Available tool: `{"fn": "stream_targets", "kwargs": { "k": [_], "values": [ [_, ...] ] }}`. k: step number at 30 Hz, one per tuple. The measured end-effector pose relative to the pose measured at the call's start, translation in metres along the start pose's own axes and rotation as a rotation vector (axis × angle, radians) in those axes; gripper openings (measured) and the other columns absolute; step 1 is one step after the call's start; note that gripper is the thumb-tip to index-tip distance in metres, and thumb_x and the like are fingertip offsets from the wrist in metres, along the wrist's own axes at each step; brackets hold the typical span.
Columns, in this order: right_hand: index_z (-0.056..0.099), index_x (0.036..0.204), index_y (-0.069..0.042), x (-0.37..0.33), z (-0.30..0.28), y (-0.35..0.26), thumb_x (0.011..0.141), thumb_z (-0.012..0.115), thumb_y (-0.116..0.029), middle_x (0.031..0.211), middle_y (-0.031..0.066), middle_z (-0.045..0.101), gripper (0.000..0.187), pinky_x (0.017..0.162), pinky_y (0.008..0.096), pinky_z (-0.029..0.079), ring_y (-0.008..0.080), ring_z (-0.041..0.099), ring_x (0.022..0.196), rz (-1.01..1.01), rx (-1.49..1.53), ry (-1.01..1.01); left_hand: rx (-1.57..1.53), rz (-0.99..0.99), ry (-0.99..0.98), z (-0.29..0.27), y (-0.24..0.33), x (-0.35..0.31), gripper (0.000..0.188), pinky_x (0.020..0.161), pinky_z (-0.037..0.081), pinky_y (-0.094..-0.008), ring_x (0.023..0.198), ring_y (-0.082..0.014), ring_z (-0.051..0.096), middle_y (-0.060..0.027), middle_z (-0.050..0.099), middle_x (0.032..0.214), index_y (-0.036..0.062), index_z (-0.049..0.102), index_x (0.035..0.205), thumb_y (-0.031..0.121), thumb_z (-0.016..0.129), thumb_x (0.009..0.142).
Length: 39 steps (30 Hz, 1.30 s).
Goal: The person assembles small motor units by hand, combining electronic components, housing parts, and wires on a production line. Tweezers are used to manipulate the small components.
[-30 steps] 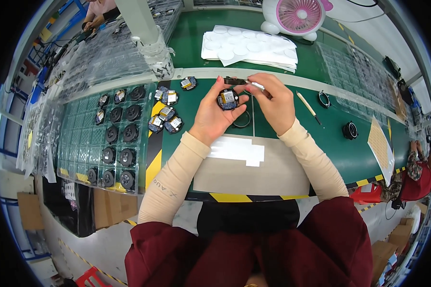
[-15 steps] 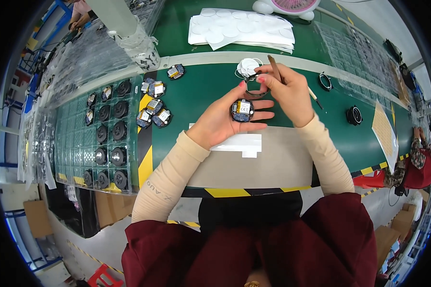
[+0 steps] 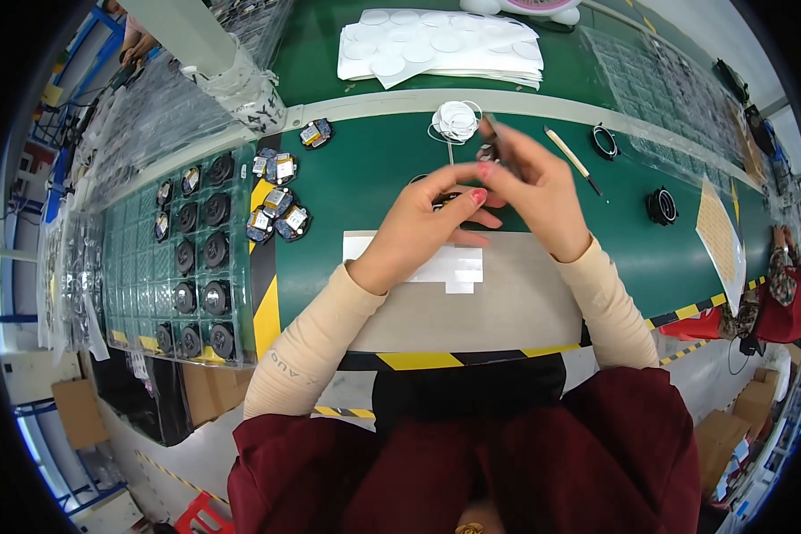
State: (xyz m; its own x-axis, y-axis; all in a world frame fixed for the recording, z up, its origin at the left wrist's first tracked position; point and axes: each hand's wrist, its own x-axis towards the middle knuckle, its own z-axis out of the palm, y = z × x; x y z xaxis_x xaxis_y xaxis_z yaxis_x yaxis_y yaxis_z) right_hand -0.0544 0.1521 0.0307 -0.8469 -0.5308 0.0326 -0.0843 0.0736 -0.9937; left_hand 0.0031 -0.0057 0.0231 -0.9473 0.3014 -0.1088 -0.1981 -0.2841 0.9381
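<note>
My left hand [image 3: 423, 218] is curled over a small round electronic module [image 3: 447, 201]. Only a dark bit of its edge shows between thumb and fingers. Right beside it, my right hand [image 3: 538, 182] is closed round a slim brown tool [image 3: 491, 133], blurred and pointing up, its kind unclear. The fingertips of both hands almost meet over the module. Part of a thin dark ring [image 3: 418, 179] shows just behind my left fingers; whether it is held or lies on the table I cannot tell. Beyond the hands lies a coil of white cord [image 3: 455, 122].
Several loose round modules [image 3: 278, 201] lie left, by a clear plastic tray [image 3: 142, 276] of dark round parts. A pen-like tool [image 3: 571, 160], a black ring [image 3: 604, 141] and a black round housing [image 3: 660, 206] lie right. White sheets [image 3: 440, 44] are stacked behind; a grey mat [image 3: 472, 325] lies in front.
My left hand has turned and closed over the module, which had lain face up on the open palm. My right hand has come lower and nearer; the ring no longer shows between the hands.
</note>
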Motion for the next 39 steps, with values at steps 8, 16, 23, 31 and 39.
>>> {"fn": "stream_targets", "kwargs": {
  "k": [8,16,23,31,39],
  "values": [
    [0.048,0.122,-0.001,-0.007,-0.006,-0.005,0.082,0.057,-0.004,0.106,0.0039,0.056,0.041,0.067,0.0179,0.04,0.0059,0.05,0.08,-0.009,-0.03,0.216,-0.508,-0.067,0.075,-0.009,0.004,0.0,0.027,0.088,0.05,-0.0388,0.11,-0.0299,0.05,-0.0161,0.05,0.114,-0.0059,0.043,0.116,0.004,0.042,0.09],
    [0.048,0.123,-0.003,-0.015,0.002,-0.006,0.068,0.066,0.0,0.104,0.0047,0.054,0.058,0.061,0.0187,0.04,0.0084,0.047,0.074,-0.365,-0.516,0.178,-0.453,0.006,0.172,-0.009,-0.006,0.001,0.031,0.086,0.051,-0.0331,0.093,-0.0202,0.059,-0.0106,0.056,0.101,-0.0056,0.045,0.118,0.003,0.047,0.088],
    [0.055,0.114,-0.005,-0.013,0.008,-0.001,0.06,0.071,-0.004,0.098,0.0076,0.055,0.057,0.063,0.0289,0.046,0.022,0.052,0.079,-0.643,-0.812,0.176,-0.465,-0.065,0.161,-0.004,-0.011,0.004,0.033,0.083,0.051,-0.0324,0.094,-0.0198,0.059,-0.0124,0.057,0.105,-0.0019,0.044,0.12,0.0,0.042,0.088],
    [0.054,0.11,0.001,-0.011,0.004,0.007,0.058,0.076,-0.014,0.094,0.0078,0.056,0.059,0.061,0.0299,0.047,0.0224,0.051,0.078,-0.589,-0.812,0.207,-0.396,-0.049,0.191,-0.003,-0.015,0.005,0.032,0.086,0.05,-0.034,0.098,-0.0225,0.058,-0.0137,0.055,0.109,-0.0006,0.039,0.12,0.003,0.041,0.089],
    [0.054,0.114,-0.005,-0.015,0.008,0.006,0.056,0.072,-0.002,0.097,0.0078,0.056,0.06,0.06,0.0282,0.05,0.0221,0.057,0.082,-0.598,-0.955,0.253,-0.543,0.02,0.143,0.0,-0.007,0.002,0.029,0.077,0.051,-0.028,0.084,-0.0162,0.059,-0.0129,0.055,0.103,-0.0029,0.042,0.115,0.002,0.044,0.086]
  ]
}}
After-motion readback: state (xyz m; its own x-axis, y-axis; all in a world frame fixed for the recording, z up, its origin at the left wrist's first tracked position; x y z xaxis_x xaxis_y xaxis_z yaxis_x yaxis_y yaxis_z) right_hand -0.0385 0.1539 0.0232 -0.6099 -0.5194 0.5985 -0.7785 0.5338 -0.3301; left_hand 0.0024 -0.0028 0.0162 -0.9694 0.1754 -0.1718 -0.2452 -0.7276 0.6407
